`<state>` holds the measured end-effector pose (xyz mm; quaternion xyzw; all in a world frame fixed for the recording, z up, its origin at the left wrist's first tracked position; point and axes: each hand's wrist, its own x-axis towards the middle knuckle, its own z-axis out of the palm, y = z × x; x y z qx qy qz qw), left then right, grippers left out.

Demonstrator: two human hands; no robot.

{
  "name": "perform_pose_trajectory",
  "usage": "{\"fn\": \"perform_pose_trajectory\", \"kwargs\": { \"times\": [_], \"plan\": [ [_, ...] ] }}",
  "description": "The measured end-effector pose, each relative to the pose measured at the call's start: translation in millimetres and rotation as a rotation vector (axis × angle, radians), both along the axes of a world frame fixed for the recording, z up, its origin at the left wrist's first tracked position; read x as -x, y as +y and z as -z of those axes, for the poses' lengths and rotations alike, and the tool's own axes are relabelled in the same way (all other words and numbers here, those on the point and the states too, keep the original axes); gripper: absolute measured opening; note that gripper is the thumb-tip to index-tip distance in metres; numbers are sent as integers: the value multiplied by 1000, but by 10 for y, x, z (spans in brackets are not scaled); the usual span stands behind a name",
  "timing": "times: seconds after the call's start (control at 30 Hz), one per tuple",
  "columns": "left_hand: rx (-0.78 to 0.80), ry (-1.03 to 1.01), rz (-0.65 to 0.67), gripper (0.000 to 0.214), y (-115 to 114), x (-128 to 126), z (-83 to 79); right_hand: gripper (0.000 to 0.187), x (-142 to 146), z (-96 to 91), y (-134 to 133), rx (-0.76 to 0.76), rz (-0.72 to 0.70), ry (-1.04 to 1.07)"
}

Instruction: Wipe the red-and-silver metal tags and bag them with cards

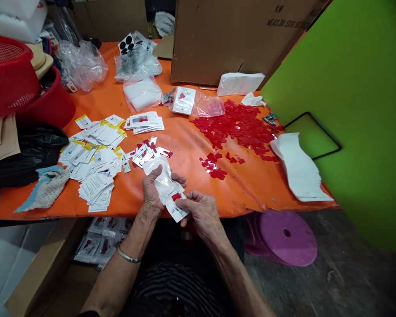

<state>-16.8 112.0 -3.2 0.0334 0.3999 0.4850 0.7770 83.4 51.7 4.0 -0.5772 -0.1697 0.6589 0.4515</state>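
Note:
My left hand [154, 189] grips a small white plastic bag [164, 175] near the table's front edge, thumb on top. At the bag's lower end, my right hand [200, 210] pinches a white printed card [175, 210] with a small red piece [176, 197] on it. The card overlaps the bag; how far it sits inside I cannot tell. Just beyond my left hand lies a small heap of red-and-white pieces [148, 149]. To its left spread many white leaflets with yellow edges [99, 160]. Loose red plastic pieces [214, 165] lie right of my hands.
A large red pile [237, 125] covers the table's right side, beside a stack of white bags [298, 169]. A cardboard box [237, 39] stands at the back. Red baskets [9, 75] are at left. Below are a purple stool [287, 237] and an open carton [49, 259] with filled packets.

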Motion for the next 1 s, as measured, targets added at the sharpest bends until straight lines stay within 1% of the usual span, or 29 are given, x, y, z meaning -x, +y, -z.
{"fn": "perform_pose_trajectory", "kwargs": {
  "times": [0.1,0.17,0.23,0.3,0.43,0.57,0.63,0.7,0.87,0.93,1.0],
  "plan": [
    [1,-26,9,22,-59,-57,4,19,26,42,47,-4,64,-19],
    [-26,-43,-29,22,-91,-99,12,20,37,65,84,-12,144,-75],
    [-46,-68,-55,23,-119,-139,26,20,52,88,108,-29,195,-115],
    [-42,-94,-68,24,-144,-171,47,20,68,110,112,-42,198,-136],
    [0,-123,-108,26,-170,-186,97,23,52,128,60,-21,150,-166],
    [-22,-128,-143,29,-141,-148,126,30,-26,96,-43,-28,129,-3],
    [-45,-137,-151,28,-122,-136,131,30,-38,73,-89,-28,116,60],
    [-61,-145,-151,27,-117,-138,133,28,-11,55,-109,-32,138,82],
    [-53,-141,-76,29,-175,-156,117,23,152,47,-16,-43,245,91],
    [-75,-132,-57,31,-193,-145,99,22,186,62,40,-56,255,66],
    [-101,-125,-65,34,-192,-126,84,23,184,91,72,-71,236,27]
  ]
}}
